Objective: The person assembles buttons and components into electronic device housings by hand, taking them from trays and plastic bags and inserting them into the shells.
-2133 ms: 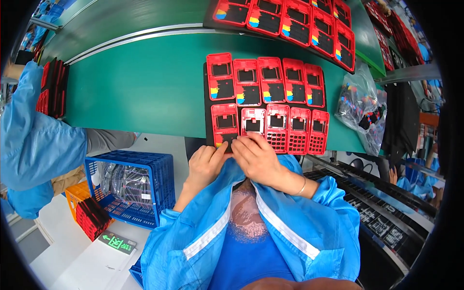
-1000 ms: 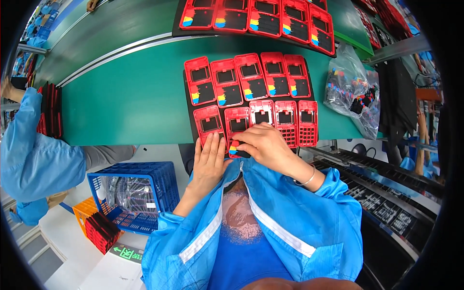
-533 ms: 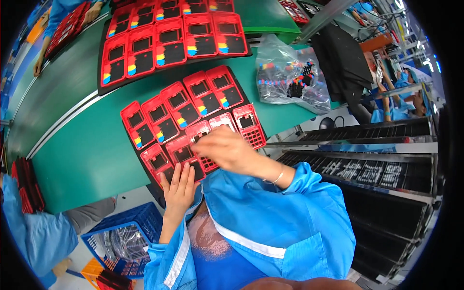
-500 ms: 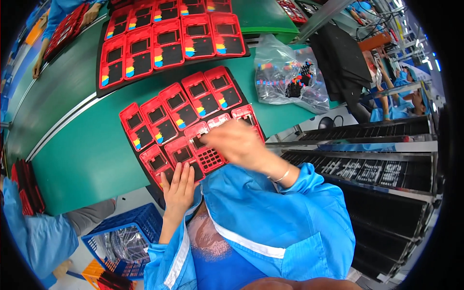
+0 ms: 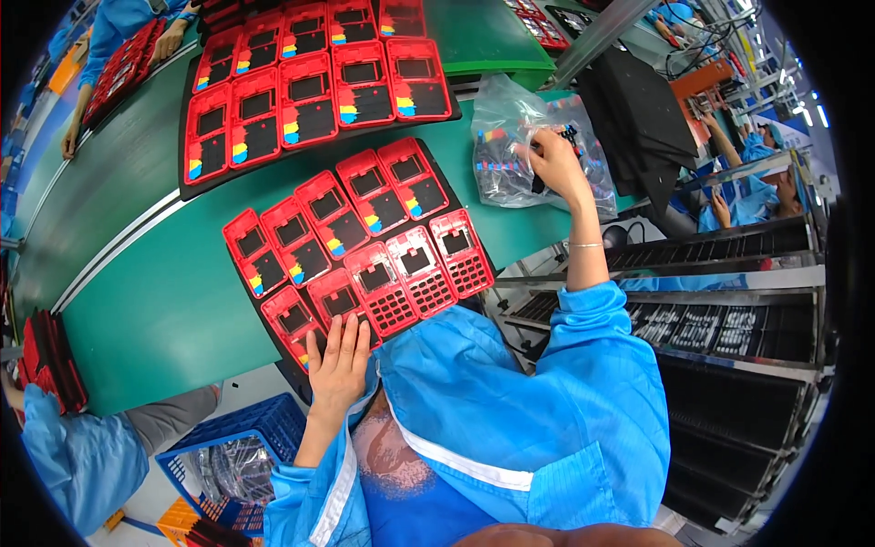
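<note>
My left hand [image 5: 337,369] lies flat, fingers outstretched, on the near edge of a red handset housing [image 5: 335,299] in the front row. That housing is one of several in two rows on a black foam sheet [image 5: 440,173]. Most hold a black keypad with yellow, blue and red patches at a corner. Three at the right of the front row show bare grids of key holes, such as the middle one [image 5: 428,290]. My right hand [image 5: 558,171] is at the mouth of a clear plastic bag [image 5: 497,187] of black keypads with coloured keys. Its fingers are bent together; what they grip is hidden.
A second foam sheet of red housings [image 5: 305,100] lies farther back. Black foam sheets [image 5: 643,118] are piled right of the bag. Racks [image 5: 729,328] stand at my right, a blue crate [image 5: 264,424] below left. Other people's hands [image 5: 169,41] work at far left.
My right hand has swung from over the front-row housings out right to the plastic bag, uncovering the bare housings. My left hand stays on its housing.
</note>
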`<state>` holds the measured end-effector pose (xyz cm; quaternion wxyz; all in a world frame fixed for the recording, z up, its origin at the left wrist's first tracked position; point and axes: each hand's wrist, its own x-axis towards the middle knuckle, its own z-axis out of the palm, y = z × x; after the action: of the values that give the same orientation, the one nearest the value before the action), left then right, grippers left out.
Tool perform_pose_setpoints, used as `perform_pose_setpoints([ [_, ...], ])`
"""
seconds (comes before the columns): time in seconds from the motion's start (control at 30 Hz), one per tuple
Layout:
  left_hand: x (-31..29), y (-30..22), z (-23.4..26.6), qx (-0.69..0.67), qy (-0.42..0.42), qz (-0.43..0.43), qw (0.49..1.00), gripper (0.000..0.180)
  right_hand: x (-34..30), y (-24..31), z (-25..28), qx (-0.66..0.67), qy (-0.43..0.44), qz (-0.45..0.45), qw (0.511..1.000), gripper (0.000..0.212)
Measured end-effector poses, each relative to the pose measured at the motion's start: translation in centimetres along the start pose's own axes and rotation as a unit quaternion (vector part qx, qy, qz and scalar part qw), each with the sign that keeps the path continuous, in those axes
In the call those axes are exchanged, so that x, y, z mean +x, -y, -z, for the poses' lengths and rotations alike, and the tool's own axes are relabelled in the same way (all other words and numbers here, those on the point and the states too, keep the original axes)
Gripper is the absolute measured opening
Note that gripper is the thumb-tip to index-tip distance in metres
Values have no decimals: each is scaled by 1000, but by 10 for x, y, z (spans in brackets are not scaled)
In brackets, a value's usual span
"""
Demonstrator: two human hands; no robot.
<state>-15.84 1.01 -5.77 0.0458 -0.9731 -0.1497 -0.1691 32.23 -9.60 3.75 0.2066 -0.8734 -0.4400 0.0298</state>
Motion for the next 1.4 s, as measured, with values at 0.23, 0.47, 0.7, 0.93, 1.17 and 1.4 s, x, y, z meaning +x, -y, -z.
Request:
perform_pose_setpoints([
  [0.23, 1, -1, 0, 36, 23, -18, 999, 46, 25, -1, -25, 2, 39, 13, 999, 54],
  [0.47, -8, -1, -8, -47, 18, -5, 999, 53, 2, -27, 0, 264, -60, -97, 958, 37],
  [0.7, 29, -1, 47, -438, -67, 130, 887, 51, -71, 72, 63, 22, -222, -60, 973, 41],
  [0.93, 92, -31, 42, -948, 19, 223, 225, 78, -107, 182, 13, 362, 194, 180, 894, 55],
  [1.17, 66, -37, 21, -937, -75, 278, 197, 45, -142, 217, -54, 139, -24, 296, 945, 39],
  [1.4, 67, -33, 26, -933, -177, 278, 144, 33, -142, 224, -76, 164, -141, 385, 897, 29],
])
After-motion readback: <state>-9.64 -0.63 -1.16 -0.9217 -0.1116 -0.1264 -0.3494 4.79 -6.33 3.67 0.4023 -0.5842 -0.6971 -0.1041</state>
